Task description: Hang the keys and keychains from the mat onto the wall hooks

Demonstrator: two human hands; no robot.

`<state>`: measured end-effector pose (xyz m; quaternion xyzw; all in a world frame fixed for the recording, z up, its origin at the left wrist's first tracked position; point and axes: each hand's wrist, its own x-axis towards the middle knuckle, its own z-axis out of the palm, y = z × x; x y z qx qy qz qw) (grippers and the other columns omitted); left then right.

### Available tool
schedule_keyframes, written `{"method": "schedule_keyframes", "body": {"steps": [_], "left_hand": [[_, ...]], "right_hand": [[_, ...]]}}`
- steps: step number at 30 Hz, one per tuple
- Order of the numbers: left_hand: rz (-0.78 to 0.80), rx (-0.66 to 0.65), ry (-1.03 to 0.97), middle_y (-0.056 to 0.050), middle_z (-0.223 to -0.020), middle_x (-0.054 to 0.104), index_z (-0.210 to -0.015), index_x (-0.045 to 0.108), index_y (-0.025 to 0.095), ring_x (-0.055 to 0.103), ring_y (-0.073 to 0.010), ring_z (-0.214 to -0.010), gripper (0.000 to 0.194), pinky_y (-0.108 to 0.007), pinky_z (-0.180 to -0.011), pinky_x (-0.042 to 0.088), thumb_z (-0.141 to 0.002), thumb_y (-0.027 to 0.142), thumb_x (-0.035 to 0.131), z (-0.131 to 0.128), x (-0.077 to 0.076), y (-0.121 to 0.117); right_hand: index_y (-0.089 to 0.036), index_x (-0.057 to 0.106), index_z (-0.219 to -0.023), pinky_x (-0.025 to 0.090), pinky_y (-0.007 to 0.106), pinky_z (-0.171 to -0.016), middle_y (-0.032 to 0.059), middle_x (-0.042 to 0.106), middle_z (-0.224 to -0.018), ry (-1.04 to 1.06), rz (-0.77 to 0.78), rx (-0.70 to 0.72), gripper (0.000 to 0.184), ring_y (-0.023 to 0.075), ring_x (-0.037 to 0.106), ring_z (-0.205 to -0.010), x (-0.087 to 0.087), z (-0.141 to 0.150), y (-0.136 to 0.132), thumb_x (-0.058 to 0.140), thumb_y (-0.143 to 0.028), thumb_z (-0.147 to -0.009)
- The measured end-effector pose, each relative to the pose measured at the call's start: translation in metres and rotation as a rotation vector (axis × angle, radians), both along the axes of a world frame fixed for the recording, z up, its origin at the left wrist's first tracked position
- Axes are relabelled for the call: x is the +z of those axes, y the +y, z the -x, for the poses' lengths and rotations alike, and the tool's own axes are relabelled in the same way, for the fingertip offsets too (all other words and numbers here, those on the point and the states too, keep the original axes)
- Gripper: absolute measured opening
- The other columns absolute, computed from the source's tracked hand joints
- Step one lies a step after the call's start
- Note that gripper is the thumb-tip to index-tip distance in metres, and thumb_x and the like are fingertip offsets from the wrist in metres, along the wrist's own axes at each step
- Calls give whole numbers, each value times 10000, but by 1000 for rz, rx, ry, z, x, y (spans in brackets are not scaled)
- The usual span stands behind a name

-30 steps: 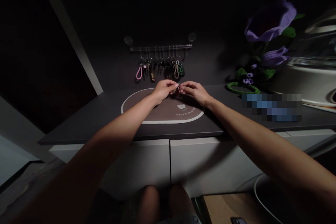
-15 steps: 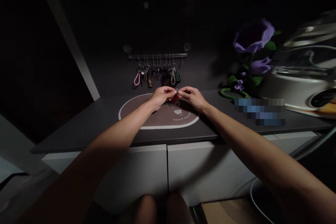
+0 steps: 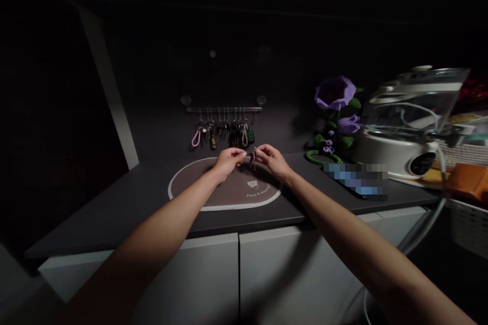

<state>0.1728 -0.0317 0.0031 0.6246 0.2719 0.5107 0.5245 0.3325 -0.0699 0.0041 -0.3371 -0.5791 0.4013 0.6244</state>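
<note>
We pinch a small bunch of thin, silvery metal keys [image 3: 254, 163] in our right hand [image 3: 273, 159] above the brown oval mat with a white border [image 3: 229, 193].

Our left hand [image 3: 228, 161] hangs just beside the keys, over the mat, thumb and forefinger pressed together; we cannot tell whether anything sits between them. Behind the mat we see a clear, straight rail [image 3: 224, 109] hung with key bunches [image 3: 234, 129]; right of the mat, a purple flower with green leaves [image 3: 337, 94]. The mat lies on a dark grey counter [image 3: 114, 203].

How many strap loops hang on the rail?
2: a pink loop at the left, and a beige braided loop toward the right, beside the green-marked fob. More may be hidden.
</note>
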Motion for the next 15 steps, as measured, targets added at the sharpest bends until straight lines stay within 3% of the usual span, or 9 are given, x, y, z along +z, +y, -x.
{"method": "schedule_keyframes", "body": {"steps": [5,9,15], "left_hand": [[116,41,6,18,-584,553,-711,611,120,464,-56,-489,276,-199,-488,356,-558,315,733,-1,1,-2],[133,62,11,13,-617,560,-722,608,118,467,-51,-489,262,-197,-485,366,-572,302,720,-2,-3,1],[162,105,50,36,-543,492,-696,585,111,440,-45,-462,216,-179,-443,325,-611,280,690,-2,-7,3]], "right_hand": [[-191,463,-752,478,274,-657,-20,578,-718,53,12,-103,309,123,589,-703,13,-6,9,660,-409,-656],[-195,435,-764,438,218,-513,-18,570,-644,62,68,-226,212,115,584,-592,29,-10,24,574,-355,-749],[-172,459,-742,494,235,-524,-2,582,-649,154,106,-328,77,83,559,-524,61,-14,53,519,-195,-786]]}}
